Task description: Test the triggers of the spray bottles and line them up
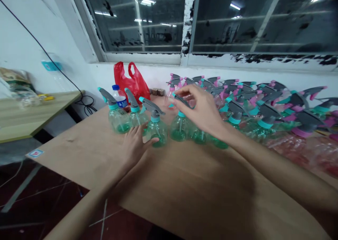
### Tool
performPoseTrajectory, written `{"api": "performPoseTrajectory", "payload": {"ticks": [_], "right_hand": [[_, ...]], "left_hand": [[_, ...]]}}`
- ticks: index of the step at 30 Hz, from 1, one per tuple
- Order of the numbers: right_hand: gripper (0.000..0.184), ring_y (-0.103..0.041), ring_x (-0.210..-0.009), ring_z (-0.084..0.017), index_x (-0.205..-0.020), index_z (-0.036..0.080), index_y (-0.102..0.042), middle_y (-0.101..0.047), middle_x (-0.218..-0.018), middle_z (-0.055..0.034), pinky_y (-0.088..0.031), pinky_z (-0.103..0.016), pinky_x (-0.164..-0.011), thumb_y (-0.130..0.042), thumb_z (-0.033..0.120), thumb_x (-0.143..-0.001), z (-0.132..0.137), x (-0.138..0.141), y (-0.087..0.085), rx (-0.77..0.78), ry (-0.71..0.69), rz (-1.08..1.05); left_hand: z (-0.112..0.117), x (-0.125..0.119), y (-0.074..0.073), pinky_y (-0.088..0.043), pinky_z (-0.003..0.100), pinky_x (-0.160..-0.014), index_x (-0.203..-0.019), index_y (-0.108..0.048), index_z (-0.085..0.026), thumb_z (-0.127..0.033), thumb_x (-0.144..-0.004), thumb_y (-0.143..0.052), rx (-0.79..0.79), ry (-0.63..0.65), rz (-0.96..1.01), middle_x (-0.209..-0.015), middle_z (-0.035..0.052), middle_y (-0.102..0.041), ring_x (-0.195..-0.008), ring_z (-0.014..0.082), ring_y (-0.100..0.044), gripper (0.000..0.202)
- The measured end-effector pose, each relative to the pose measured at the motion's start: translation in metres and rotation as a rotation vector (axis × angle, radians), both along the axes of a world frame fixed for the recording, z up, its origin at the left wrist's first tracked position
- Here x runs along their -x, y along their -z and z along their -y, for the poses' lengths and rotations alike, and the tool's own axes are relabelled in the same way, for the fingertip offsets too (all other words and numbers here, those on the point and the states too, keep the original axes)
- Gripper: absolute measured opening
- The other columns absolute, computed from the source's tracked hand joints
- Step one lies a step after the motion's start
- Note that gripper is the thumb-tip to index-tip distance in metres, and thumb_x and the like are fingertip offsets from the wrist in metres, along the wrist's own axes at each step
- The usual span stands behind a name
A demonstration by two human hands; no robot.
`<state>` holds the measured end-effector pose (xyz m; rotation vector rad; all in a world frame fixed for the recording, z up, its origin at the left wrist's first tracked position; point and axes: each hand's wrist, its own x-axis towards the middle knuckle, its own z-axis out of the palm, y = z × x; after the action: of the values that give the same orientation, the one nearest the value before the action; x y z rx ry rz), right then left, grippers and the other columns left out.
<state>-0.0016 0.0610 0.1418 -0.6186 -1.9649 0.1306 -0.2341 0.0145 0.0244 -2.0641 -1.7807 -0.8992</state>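
Note:
My left hand is at the left side of a clear spray bottle with green liquid, a teal collar and a grey head. The thumb lies across its front and the fingers reach behind its left side. My right hand curves around the grey and teal head of another green spray bottle, its fingertips blurred. Both bottles stand upright on the brown table. Two more green bottles, a left one and a nearer one, stand left of the pair. The right hand and forearm partly hide several others.
Rows of pink and green spray bottles crowd the table's right side. At the back are a red plastic bag, a blue-capped bottle and small brown blocks. A second table stands left, with a black cable nearby.

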Motion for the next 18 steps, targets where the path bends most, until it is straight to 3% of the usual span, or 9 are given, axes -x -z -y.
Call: {"api": "performPoseTrajectory", "payload": {"ticks": [3, 6, 9, 13, 18], "right_hand": [[0.019, -0.058, -0.097, -0.023, -0.096, 0.015, -0.062, -0.065, -0.099, -0.0098, -0.043, -0.036, -0.086, -0.056, 0.031, -0.086, -0.011, -0.004, -0.012, -0.131, 0.156, 0.16], [0.03, -0.056, -0.103, -0.032, -0.104, 0.011, -0.061, -0.064, -0.107, -0.0149, -0.041, -0.043, -0.087, -0.058, 0.034, -0.084, -0.024, -0.003, -0.017, -0.145, 0.34, 0.325], [0.046, -0.061, -0.094, -0.036, -0.107, 0.005, -0.06, -0.069, -0.093, -0.0169, -0.038, -0.049, -0.088, -0.059, 0.043, -0.082, -0.033, 0.001, -0.014, -0.156, 0.467, 0.464], [0.047, -0.066, -0.075, -0.034, -0.107, 0.006, -0.06, -0.068, -0.063, -0.0088, -0.035, -0.05, -0.09, -0.059, 0.046, -0.082, -0.039, 0.007, -0.007, -0.189, 0.527, 0.551], [0.031, -0.067, -0.07, -0.03, -0.1, 0.007, -0.063, -0.069, -0.068, -0.0101, -0.036, -0.047, -0.087, -0.054, 0.032, -0.086, -0.043, 0.011, -0.001, -0.192, 0.545, 0.653]], "left_hand": [[-0.005, -0.003, -0.005, -0.045, 0.044, -0.076, -0.118, -0.052, -0.017, -0.046, -0.084, -0.065, -0.016, -0.049, -0.043, -0.1, 0.0112, -0.063, -0.097, 0.0325, -0.057, 0.047], [-0.008, -0.008, -0.011, -0.044, 0.045, -0.08, -0.118, -0.054, -0.018, -0.047, -0.082, -0.067, -0.033, -0.076, -0.097, -0.105, 0.0128, -0.06, -0.102, 0.0346, -0.054, 0.048], [-0.011, -0.012, -0.017, -0.043, 0.046, -0.082, -0.122, -0.054, -0.02, -0.049, -0.081, -0.068, -0.051, -0.094, -0.136, -0.11, 0.0126, -0.055, -0.104, 0.035, -0.05, 0.052], [-0.015, -0.015, -0.022, -0.044, 0.045, -0.081, -0.124, -0.052, -0.023, -0.05, -0.082, -0.066, -0.058, -0.107, -0.192, -0.109, 0.0112, -0.053, -0.102, 0.0343, -0.049, 0.052], [-0.022, -0.013, -0.024, -0.044, 0.044, -0.081, -0.123, -0.053, -0.022, -0.049, -0.086, -0.061, -0.058, -0.112, -0.24, -0.106, 0.0115, -0.052, -0.101, 0.0337, -0.048, 0.047]]}}
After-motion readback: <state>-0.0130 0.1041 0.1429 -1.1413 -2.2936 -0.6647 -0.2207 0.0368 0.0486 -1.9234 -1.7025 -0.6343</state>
